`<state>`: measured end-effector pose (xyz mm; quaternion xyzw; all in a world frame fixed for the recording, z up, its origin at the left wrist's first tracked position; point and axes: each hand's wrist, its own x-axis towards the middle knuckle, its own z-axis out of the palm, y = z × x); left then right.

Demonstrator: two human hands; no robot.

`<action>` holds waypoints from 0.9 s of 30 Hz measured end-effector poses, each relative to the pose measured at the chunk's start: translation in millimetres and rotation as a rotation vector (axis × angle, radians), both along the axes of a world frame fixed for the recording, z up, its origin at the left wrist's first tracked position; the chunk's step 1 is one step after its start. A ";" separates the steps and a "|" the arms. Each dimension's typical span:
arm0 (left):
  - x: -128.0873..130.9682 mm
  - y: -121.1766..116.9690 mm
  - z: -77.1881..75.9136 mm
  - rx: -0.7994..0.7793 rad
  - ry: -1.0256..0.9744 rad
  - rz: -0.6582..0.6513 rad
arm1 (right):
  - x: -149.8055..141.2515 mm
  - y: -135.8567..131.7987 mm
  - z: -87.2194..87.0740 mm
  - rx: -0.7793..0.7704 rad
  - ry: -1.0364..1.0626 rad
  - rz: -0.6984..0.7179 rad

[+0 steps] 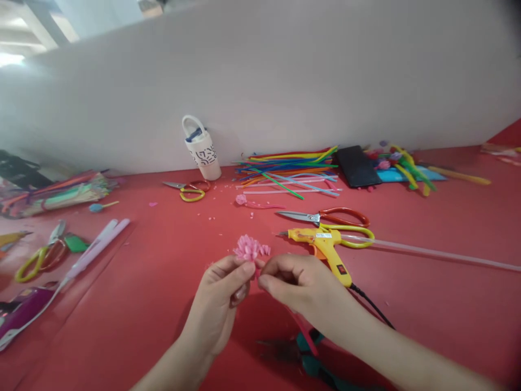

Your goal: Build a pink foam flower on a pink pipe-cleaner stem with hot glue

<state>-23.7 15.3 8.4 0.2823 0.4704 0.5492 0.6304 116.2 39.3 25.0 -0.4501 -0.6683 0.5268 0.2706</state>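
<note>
A small pink fuzzy flower (pixel 251 248) is held up over the red table (pixel 138 293). My left hand (pixel 222 301) pinches it from below with thumb and fingers closed. My right hand (pixel 295 282) meets it from the right, fingertips pinched at the flower's base, where a pink stem (pixel 304 332) runs down under my wrist. A yellow glue gun (pixel 325 251) lies just right of my right hand, with a clear glue stick (pixel 431 251) poking out behind it.
Red-and-yellow scissors (pixel 329 218) lie behind the glue gun. A pile of coloured pipe cleaners (pixel 291 168), a black phone (pixel 357 166), a white cup (pixel 202 149) and more scissors (pixel 188 190) sit by the white wall. Another pair of scissors (pixel 38 258) and a purple glue gun (pixel 24 309) lie left.
</note>
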 end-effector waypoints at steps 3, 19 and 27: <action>2.4 -2.5 5.4 -0.005 -0.019 -0.029 | -0.4 -5.1 2.3 0.052 -0.026 -0.010; 13.1 -20.3 30.6 0.039 0.100 -0.048 | 16.1 -33.7 3.2 0.270 -0.063 -0.021; 14.9 -25.1 29.4 -0.049 0.012 -0.192 | 21.9 -43.0 8.1 0.125 0.011 -0.112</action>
